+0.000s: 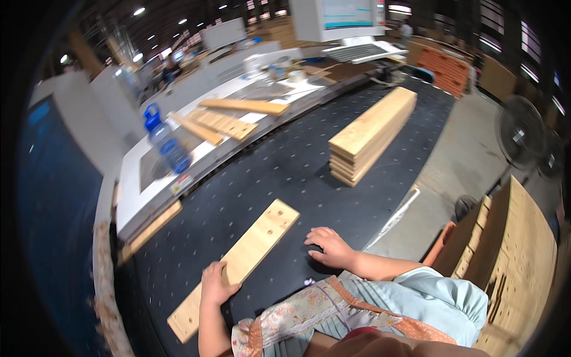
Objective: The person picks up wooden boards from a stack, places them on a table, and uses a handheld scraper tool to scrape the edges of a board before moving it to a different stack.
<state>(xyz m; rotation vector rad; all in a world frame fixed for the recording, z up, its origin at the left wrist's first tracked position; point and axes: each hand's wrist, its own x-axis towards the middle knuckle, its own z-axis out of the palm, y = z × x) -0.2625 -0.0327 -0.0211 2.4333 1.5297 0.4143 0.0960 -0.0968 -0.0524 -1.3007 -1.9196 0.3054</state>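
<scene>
A flat wooden board (253, 245) with several drilled holes lies slantwise on the dark table (285, 154). Across the board's near half, my left hand (217, 284) grips it with the fingers over its edge. My right hand (331, 246) is over the table just right of the board's far end, not touching it. Its fingers are slightly bent and apart, and nothing shows in them. Farther off to the right stands a neat stack of boards (372, 134), lying lengthwise away from me.
A white machine ledge (134, 199) runs along the far side, carrying a blue water bottle (168, 143) and several loose wood strips (223, 122). A monitor (348, 15) and keyboard (363, 52) stand beyond. Large wooden pieces (517, 256) rise at my right, near a fan (520, 134).
</scene>
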